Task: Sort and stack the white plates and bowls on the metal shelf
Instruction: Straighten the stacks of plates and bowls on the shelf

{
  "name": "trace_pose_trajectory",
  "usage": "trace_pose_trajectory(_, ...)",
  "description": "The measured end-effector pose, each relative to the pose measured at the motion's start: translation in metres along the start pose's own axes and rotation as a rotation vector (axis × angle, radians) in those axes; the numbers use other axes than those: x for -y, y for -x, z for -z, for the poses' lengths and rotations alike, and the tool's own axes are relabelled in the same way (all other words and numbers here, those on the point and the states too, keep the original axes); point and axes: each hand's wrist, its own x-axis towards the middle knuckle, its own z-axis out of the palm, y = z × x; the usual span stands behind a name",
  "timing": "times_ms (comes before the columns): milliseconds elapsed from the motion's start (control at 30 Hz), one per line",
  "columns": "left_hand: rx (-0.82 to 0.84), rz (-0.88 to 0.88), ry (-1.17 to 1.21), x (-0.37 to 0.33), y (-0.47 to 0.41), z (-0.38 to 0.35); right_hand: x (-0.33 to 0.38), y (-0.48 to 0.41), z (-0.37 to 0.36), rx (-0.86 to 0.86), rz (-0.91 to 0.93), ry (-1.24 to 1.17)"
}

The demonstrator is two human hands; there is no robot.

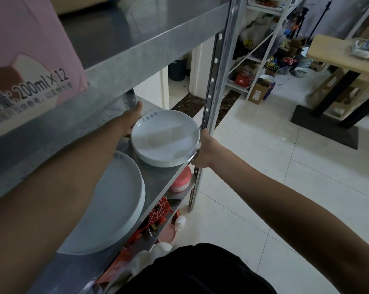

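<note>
A white bowl (165,137) with small blue characters on its far rim sits at the right end of the metal shelf (158,181), partly over the front edge. My left hand (132,117) grips its far left rim, fingers hidden behind the bowl. My right hand (204,149) holds its right rim, next to the shelf's upright post (216,85). A stack of large white plates (113,204) lies on the same shelf to the left, partly hidden under my left forearm.
A pink carton (28,66) stands on the shelf above. Lower shelves hold a pink tub (180,180), red toys (159,211) and white items. To the right lie a tiled floor (274,166), a wooden table (340,56) and a cluttered white rack (262,49).
</note>
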Motion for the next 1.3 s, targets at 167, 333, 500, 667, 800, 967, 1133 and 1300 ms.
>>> trace_pose_trajectory(167, 0.018, 0.033, 0.002, 0.003, 0.0, 0.006, 0.005, -0.006, -0.007, -0.023, -0.052, -0.099)
trace_pose_trajectory(333, 0.081, -0.036, 0.079, 0.001, -0.003, -0.001, 0.002, -0.016, -0.027, -0.13, -0.009, -0.052)
trace_pose_trajectory(500, -0.002, 0.029, 0.049, 0.002, -0.008, -0.001, -0.002, -0.015, -0.037, -0.123, -0.01, -0.082)
trace_pose_trajectory(667, 0.046, 0.044, 0.022, -0.001, -0.011, 0.005, 0.0, -0.015, -0.033, -0.089, 0.005, 0.027)
trace_pose_trajectory(800, 0.006, 0.034, -0.017, 0.005, -0.018, 0.016, 0.012, -0.008, -0.021, -0.133, 0.045, 0.265)
trace_pose_trajectory(967, 0.01, 0.068, -0.015, 0.011, -0.013, 0.017, 0.034, -0.017, -0.027, -0.157, 0.151, 0.325)
trace_pose_trajectory(1133, 0.022, 0.069, 0.029, 0.008, -0.002, 0.011, 0.023, -0.024, -0.037, -0.094, 0.158, 0.382)
trace_pose_trajectory(1300, -0.003, 0.038, -0.062, 0.01, 0.014, 0.014, 0.021, -0.017, -0.031, -0.146, 0.173, 0.245)
